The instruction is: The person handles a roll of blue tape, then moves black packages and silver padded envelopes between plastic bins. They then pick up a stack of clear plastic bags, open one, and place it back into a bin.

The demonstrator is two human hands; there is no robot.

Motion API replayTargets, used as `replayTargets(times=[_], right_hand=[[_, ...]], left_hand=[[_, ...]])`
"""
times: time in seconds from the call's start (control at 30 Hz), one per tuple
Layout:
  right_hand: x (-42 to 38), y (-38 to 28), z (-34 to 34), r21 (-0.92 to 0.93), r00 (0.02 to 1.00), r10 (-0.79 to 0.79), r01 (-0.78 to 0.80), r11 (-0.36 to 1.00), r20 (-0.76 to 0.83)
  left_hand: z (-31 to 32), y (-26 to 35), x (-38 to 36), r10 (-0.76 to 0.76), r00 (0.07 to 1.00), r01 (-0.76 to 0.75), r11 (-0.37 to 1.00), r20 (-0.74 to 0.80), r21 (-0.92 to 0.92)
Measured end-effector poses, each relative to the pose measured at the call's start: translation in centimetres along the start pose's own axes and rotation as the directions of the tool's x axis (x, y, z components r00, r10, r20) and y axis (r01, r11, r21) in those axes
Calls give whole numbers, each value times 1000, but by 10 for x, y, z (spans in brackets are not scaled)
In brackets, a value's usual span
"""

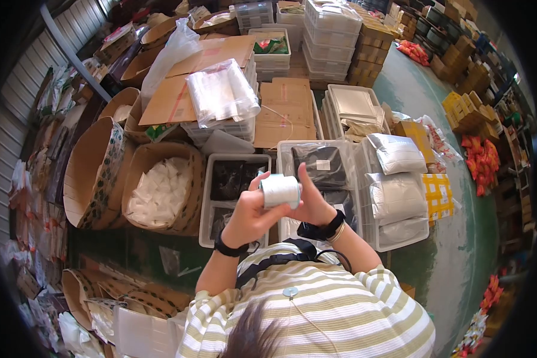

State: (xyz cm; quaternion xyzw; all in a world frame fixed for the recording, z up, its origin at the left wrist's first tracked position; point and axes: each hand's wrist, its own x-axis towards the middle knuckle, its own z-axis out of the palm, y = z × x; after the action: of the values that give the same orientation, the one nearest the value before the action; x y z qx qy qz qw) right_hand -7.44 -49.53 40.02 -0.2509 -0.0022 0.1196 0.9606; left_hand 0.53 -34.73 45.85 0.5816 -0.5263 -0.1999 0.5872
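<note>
A spool of white thread (280,191) lies on its side in front of my chest. My left hand (252,213) is closed around its left end, with fingers above and below it. At the other end, my right hand (314,206) is cupped close to the spool's rim, its thumb pointing up and apart. The right fingers are partly hidden behind the left hand and the spool. Under both hands stand white plastic crates, one with dark bagged goods (322,166) and another with black packets (240,179).
A cardboard bin (200,173) of white packets (161,194) stands to the left. On the right, silvery bags (397,197) fill a white crate. Clear plastic bags (222,92) lie on cardboard ahead. Stacked crates (333,42) rise behind, beside a green floor aisle (400,77).
</note>
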Motion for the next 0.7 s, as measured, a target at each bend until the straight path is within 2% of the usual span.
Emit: replayTargets(times=[0.1,0.17,0.27,0.4,0.43,0.5,0.53,0.57,0.6,0.63,0.7], right_hand=[[3,-20,6,-29,996,-87,87,996,4],[8,-31,18,-59,991,-135,135,989,-4],[5,-42,31,-230,974,-226,220,948,3],[-2,-46,28,-288,947,-199,269,919,251],[-5,-46,32,-345,958,-184,253,904,222],[-14,-41,39,-431,948,-144,260,864,282],[-17,-38,41,-471,943,-124,266,841,310],[-17,-37,37,-570,913,-51,295,767,405],[-18,-31,32,-597,920,-21,271,755,391],[-20,-22,27,-624,927,6,248,741,375],[-21,-13,21,-663,929,101,176,728,357]], left_hand=[[6,-2,-12,42,999,-48,972,28,231],[12,-2,-19,82,996,-85,905,23,417],[19,-10,-28,83,996,-57,839,-24,541],[13,-33,-41,-104,995,99,962,5,253],[11,-36,-43,-145,989,146,987,-25,66],[7,-43,-45,-233,971,203,928,-62,-311],[5,-43,-44,-291,954,245,895,-71,-374],[2,-44,-41,-347,935,282,854,-75,-436],[0,-45,-38,-402,913,315,808,-74,-497],[-5,-50,-37,-394,919,317,765,-18,-560],[-6,-47,-32,-397,917,286,728,-43,-623]])
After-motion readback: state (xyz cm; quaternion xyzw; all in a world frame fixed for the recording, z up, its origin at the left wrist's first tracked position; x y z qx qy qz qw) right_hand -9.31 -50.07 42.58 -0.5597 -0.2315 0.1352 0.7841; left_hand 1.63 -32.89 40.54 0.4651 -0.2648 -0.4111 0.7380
